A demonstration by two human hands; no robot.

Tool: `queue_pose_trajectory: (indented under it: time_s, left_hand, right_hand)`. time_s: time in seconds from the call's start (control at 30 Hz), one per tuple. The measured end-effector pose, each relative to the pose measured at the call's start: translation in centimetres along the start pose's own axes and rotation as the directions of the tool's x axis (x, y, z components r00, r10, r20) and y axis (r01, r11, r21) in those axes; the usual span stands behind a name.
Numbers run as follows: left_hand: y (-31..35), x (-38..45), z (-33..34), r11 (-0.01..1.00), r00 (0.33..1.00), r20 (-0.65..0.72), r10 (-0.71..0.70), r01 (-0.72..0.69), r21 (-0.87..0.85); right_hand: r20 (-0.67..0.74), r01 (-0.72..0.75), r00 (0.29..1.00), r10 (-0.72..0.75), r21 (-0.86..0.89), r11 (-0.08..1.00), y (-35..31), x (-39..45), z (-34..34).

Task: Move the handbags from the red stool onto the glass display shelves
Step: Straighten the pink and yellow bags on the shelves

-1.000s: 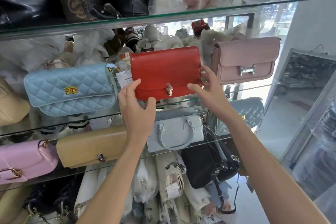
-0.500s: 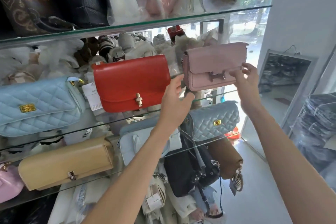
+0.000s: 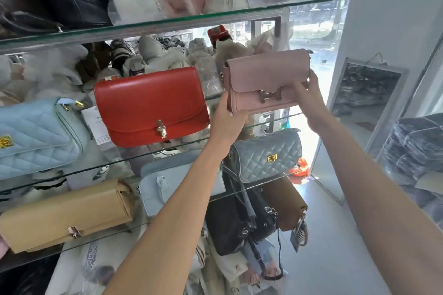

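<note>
Here, my left hand and right hand grip the pink handbag at its two ends, above the glass shelf, beside the red handbag.

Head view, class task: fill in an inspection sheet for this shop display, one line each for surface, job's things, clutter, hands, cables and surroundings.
Surface: glass shelves, several tiers, all carrying bags.
Job's things: pink handbag held tilted at the middle tier; red handbag standing left of it; red stool not in view.
Clutter: light blue quilted bag, tan bag, grey quilted bag, wrapped goods behind.
Hands: left hand grips the pink handbag's lower left corner; right hand grips its right end.
Cables: nothing seen.
Surroundings: white wall, bright window at the right.
</note>
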State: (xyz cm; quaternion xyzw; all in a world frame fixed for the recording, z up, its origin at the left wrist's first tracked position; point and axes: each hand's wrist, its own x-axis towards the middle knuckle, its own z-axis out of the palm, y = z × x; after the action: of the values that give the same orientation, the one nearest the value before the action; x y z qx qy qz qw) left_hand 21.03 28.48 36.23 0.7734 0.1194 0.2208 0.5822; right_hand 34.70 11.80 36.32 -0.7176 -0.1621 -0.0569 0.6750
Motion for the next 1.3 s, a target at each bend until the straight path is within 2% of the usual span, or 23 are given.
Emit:
queue_pose_trajectory:
  time_s: [0.3,0.5,0.67,1.1,1.2,1.3]
  left_hand:
    - [0.8,-0.2,-0.4,0.986,0.996,0.003,-0.089,0.088,-0.142]
    - [0.4,-0.5,-0.7,0.973,0.992,-0.051,-0.119,0.107,-0.203]
    - [0.2,-0.5,-1.0,0.967,0.993,-0.029,-0.116,0.107,-0.230]
    - [-2.1,0.9,-0.3,0.989,0.996,-0.085,0.018,-0.030,-0.142]
    - [-2.8,1.0,-0.3,0.994,0.992,-0.094,0.081,-0.087,-0.065]
    - [-3.1,0.2,-0.4,0.985,0.987,-0.028,0.159,-0.157,0.071]
  right_hand:
    - [-0.018,-0.009,1.000,0.010,0.041,0.999,0.1,-0.2,-0.2]
    - [-0.046,0.050,0.998,-0.048,0.043,0.998,0.3,0.1,-0.3]
    - [-0.035,0.090,0.995,-0.089,0.029,0.996,0.8,0.0,-0.4]
    - [-0.058,0.160,0.985,-0.163,-0.062,0.985,2.6,0.0,-0.6]
    - [-0.084,0.135,0.985,-0.148,-0.144,0.980,2.6,-0.1,-0.5]
    - [-0.092,0.144,0.982,-0.165,-0.199,0.969,2.5,-0.6,-0.3]
